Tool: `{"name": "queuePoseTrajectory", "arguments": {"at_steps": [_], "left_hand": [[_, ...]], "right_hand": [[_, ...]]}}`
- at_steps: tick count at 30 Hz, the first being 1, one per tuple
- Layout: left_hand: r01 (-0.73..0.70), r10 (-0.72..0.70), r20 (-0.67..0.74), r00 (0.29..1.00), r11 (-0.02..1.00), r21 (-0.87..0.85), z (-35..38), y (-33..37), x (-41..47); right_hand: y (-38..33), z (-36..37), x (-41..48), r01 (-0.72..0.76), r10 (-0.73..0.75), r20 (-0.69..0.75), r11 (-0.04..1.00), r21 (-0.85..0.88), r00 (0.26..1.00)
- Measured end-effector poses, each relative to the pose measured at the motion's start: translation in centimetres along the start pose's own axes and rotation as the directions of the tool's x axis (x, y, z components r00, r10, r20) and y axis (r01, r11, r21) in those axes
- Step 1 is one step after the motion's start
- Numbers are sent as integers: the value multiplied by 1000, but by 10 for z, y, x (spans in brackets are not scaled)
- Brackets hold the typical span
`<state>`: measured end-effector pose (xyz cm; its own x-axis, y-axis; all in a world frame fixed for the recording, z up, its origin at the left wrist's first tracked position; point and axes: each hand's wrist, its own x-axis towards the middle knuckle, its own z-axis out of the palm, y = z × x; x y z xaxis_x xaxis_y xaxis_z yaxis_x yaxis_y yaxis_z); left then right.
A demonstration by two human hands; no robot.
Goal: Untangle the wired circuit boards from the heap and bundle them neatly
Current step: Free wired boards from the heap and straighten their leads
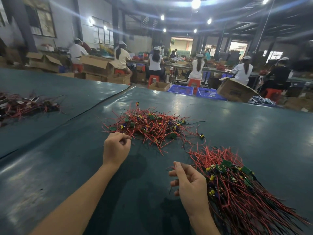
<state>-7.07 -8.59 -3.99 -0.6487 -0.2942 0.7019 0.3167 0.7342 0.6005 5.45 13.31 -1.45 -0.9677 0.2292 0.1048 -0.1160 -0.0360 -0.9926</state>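
Working between two piles on the dark teal vinyl-covered table (67,167): a loose tangled heap of red wires and small green circuit boards (152,128) out toward the table's middle, and a combed bundle of boards with red and black leads (237,184) down by the near right corner. Keeping that sorted bundle just beside the right hand (188,182), probably so as to add each freed board without a long reach, with boards gathered at one end and leads fanned the same way toward the near edge. Reaching the left hand (116,148) to the heap's near left fringe, fingers curled in against the thumb right beside the outermost red strands; no telling from here whether pinching a strand or closed on nothing. Holding the right hand with fingers loosely bent, thumb and forefinger pinching a thin red wire (169,168) poking out leftward, likely to keep a freed lead clear of the tangle. Picking at the fringe rather than the centre, sensibly: fewer crossings to drag through. Leaving a second, darker tangle of red wires (28,106) by the far left edge. Judging by the heap's size, plenty left to sort.
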Motion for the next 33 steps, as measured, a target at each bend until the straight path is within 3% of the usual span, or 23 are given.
{"name": "queuePoseTrajectory", "arguments": {"at_steps": [4,6,8,11,16,18,23,33], "left_hand": [[-87,87,5,996,996,-14,-5,6,-10],[-32,32,11,999,998,51,-4,5,-7],[24,-40,98,994,987,158,2,2,-4],[-84,-5,278,961,948,308,13,-4,-2],[21,-170,394,903,934,356,25,-10,16],[2,-181,439,880,925,379,28,-11,19],[120,-202,309,929,957,264,26,-10,23],[3,-9,202,979,1000,27,9,0,12]], "right_hand": [[1,0,0,11,-11,5,999,-37,1000],[2,0,-1,6,-6,8,999,-35,1000],[2,-1,-2,0,0,13,1000,-30,1000],[3,0,-1,0,0,15,999,-35,1000],[4,0,0,7,-7,8,999,-38,1000],[4,-1,1,7,-7,4,1000,-30,1000],[5,-1,2,21,-20,29,999,-27,999],[3,-1,-4,43,-42,75,999,-14,996]]}}
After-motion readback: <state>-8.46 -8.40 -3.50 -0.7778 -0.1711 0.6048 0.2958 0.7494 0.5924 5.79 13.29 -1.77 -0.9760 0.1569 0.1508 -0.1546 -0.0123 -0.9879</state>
